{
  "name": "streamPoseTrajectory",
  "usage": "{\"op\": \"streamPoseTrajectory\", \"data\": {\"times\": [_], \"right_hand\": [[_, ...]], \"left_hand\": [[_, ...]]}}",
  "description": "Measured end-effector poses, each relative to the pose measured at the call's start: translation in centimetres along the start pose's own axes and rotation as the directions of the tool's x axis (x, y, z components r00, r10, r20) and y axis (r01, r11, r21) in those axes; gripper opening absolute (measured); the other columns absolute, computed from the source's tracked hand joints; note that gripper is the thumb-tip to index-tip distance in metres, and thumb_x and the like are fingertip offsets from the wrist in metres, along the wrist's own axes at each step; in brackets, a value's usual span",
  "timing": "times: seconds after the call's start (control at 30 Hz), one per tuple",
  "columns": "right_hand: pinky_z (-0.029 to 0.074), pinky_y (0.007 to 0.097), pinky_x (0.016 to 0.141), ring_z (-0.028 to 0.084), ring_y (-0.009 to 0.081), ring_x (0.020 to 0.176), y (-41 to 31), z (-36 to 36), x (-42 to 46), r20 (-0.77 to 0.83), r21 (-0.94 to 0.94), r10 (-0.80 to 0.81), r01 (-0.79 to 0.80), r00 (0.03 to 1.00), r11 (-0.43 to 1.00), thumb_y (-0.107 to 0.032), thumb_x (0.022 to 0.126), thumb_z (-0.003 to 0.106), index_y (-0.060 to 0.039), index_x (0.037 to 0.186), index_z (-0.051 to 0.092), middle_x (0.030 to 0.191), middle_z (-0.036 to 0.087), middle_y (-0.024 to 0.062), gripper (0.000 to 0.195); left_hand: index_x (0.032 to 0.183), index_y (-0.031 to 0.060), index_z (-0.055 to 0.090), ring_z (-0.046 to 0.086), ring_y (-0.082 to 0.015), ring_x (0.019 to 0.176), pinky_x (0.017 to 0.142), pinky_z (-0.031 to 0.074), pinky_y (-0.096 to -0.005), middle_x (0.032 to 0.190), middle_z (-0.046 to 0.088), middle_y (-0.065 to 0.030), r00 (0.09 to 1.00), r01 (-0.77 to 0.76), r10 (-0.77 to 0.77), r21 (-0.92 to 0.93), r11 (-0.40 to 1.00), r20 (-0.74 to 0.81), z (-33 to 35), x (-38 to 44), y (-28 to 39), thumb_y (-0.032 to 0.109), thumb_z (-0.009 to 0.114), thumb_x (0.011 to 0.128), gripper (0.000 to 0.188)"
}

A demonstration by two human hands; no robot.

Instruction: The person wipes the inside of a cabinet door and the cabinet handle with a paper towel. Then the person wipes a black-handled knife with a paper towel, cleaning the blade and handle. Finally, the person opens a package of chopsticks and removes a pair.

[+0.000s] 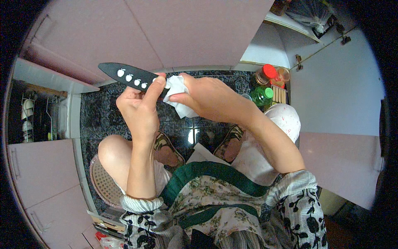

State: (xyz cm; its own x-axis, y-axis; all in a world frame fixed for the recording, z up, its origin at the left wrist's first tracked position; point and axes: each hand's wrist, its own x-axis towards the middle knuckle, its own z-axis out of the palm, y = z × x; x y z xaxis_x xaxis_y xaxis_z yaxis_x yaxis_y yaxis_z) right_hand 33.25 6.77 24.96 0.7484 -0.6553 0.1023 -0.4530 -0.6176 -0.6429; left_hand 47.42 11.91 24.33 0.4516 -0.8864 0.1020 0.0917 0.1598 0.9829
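A black knife blade or sheath with white apple shapes [129,77] points to the upper left, held in front of me above the dark tiled floor. My left hand [141,99] grips it between thumb and fingers near its middle. At its right end my right hand [202,93] holds a white tissue or cloth [176,85] wrapped around that end. The handle is hidden by the tissue and fingers, so I cannot tell its shape.
Jars with red lids [269,71] and a green-capped bottle [262,96] stand on the floor beside an open cabinet door [339,87]. Pink cabinets [186,31] rise ahead. A dish rack [28,115] is at the left. A round perforated stool or basket [105,183] is beside my left knee.
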Motion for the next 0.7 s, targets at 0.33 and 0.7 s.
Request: {"op": "streamPoseTrajectory", "data": {"times": [0.33, 0.7], "right_hand": [[0.041, 0.0434, 0.052, 0.053, 0.0385, 0.062, -0.2, 0.0, -0.9, -0.009, -0.086, -0.025, 0.024, 1.0, 0.996, -0.03, 0.081, 0.049, 0.0039, 0.09, 0.041, 0.064, 0.054, 0.0215, 0.036], [0.043, 0.0419, 0.054, 0.055, 0.0347, 0.065, 3.3, -0.7, -3.9, 0.128, -0.356, 0.023, 0.025, 0.991, 0.934, -0.01, 0.073, 0.05, -0.003, 0.092, 0.047, 0.069, 0.057, 0.0159, 0.021]], "left_hand": [[0.079, -0.0055, 0.059, 0.054, -0.0104, 0.055, 0.046, 0.043, -0.0202, 0.07, 0.059, -0.0087, 0.998, -0.039, 0.031, -0.14, 0.989, -0.061, -0.6, 0.2, 0.3, 0.002, 0.06, 0.072, 0.01], [0.08, -0.0067, 0.058, 0.054, -0.011, 0.057, 0.051, 0.043, -0.0212, 0.071, 0.059, -0.0095, 0.97, -0.148, 0.098, -0.219, 0.965, -0.223, -6.3, 2.4, 2.0, 0.006, 0.059, 0.073, 0.014]]}}
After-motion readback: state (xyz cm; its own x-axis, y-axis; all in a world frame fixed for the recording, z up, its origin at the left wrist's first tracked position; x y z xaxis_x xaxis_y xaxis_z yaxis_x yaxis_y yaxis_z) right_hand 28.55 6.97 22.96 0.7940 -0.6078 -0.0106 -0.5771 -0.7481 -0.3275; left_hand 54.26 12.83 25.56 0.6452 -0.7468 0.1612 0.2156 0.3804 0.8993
